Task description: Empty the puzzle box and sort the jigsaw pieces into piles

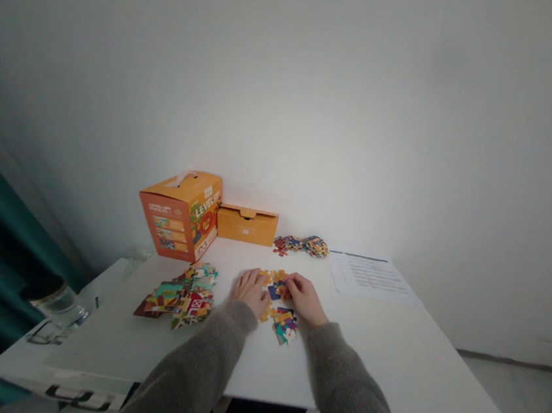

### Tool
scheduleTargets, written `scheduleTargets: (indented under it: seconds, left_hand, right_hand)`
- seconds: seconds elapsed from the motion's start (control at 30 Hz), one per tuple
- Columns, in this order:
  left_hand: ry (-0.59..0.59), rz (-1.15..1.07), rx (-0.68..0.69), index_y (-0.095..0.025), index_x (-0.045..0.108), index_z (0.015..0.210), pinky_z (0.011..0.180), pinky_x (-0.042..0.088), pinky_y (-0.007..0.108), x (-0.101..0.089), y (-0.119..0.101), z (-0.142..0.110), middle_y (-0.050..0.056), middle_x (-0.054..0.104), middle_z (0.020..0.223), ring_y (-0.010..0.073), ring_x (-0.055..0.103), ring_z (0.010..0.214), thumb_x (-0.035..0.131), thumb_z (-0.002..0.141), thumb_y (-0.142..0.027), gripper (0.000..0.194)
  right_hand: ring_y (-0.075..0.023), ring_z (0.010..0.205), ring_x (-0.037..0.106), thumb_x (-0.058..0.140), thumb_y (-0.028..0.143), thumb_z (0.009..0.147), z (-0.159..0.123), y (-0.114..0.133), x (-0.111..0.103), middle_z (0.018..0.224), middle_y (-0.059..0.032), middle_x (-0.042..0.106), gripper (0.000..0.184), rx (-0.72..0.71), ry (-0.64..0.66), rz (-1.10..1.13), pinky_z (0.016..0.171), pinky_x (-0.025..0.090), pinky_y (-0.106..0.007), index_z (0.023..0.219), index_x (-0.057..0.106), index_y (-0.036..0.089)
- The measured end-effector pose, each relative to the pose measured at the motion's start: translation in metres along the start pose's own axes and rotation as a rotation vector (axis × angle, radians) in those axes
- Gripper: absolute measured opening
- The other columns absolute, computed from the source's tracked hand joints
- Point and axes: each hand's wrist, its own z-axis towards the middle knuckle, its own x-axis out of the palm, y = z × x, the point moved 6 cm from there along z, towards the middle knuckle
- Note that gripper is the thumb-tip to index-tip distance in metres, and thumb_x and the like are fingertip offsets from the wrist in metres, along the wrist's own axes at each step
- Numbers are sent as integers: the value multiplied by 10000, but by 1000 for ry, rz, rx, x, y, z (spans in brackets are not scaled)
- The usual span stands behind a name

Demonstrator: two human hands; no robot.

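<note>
My left hand [251, 291] rests on the white table with its fingers stretched out, and the fingertips touch the left side of a partly joined jigsaw puzzle [277, 291] with yellow-orange and dark blue parts. At the puzzle's right side, my right hand [306, 299] has thumb and fingers pinched on a small orange puzzle piece [286, 293], partly hidden by the fingers. Just below lies a joined cluster of puzzle pieces [285, 327] in purple, teal and orange. Some of the pieces between my hands are covered by my fingers.
Puzzle sections [192, 296] lie to the left. Behind stand an orange puzzle box [181, 216] and a low yellow box [247, 225]. A heap of loose pieces [316, 246] lies near the wall, beside a printed sheet [370, 277]. A glass jar [61, 305] stands far left.
</note>
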Motion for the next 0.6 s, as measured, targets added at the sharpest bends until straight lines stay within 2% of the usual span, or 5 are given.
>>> scheduleTargets:
  seconds: [0.13, 0.2, 0.47, 0.6]
  left_hand:
    - [1, 20, -24, -237, 624, 1043, 965, 333, 403, -3, 2, -1, 82, 605, 1162, 265, 467, 1154, 570, 853, -303, 208]
    - [2, 28, -57, -238, 626, 986, 931, 335, 398, -4, 5, -1, 75, 605, 1098, 265, 473, 1119, 594, 847, -339, 175]
    - [-30, 12, -120, -257, 564, 1138, 925, 342, 406, -3, 12, 0, 76, 600, 1104, 277, 481, 1113, 625, 803, -246, 340]
    - [-35, -76, -120, -263, 564, 1149, 958, 390, 389, -2, 12, 1, 67, 552, 1122, 246, 513, 1111, 575, 779, -106, 402]
  right_hand:
    - [-141, 573, 534, 496, 448, 899, -1, 1, 0, 626, 19, 598, 289, 5, 4, -2, 571, 429, -256, 872, 627, 192]
    - [-139, 579, 534, 500, 454, 897, -1, 2, -1, 634, 16, 602, 295, 4, 4, -11, 572, 430, -257, 866, 629, 191]
    - [-138, 602, 545, 491, 437, 902, -3, 6, -1, 654, 6, 615, 291, -22, -12, -34, 584, 437, -254, 866, 644, 192]
    - [-142, 612, 543, 495, 439, 898, -3, 6, -2, 670, 0, 620, 291, -39, -24, -41, 585, 442, -255, 862, 647, 193]
